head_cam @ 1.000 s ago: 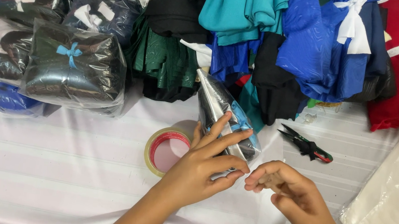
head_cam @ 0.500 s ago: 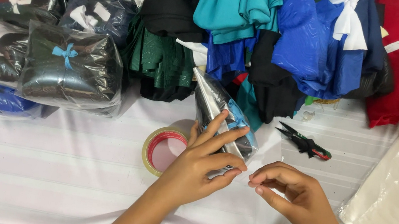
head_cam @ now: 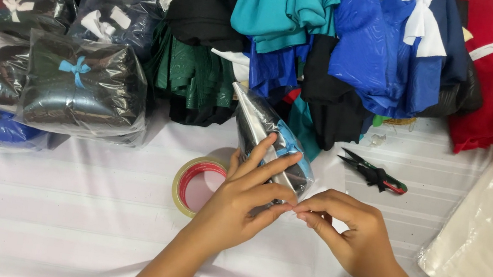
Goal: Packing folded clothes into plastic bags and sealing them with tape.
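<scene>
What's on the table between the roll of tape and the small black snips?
In the head view, the left hand and the clear-wrapped packet it holds, standing on end, lie between the tape roll and the snips; the right hand meets it just below.

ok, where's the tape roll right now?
In the head view the tape roll lies flat on the white striped tablecloth, just left of the left hand, below the green garments.
</scene>
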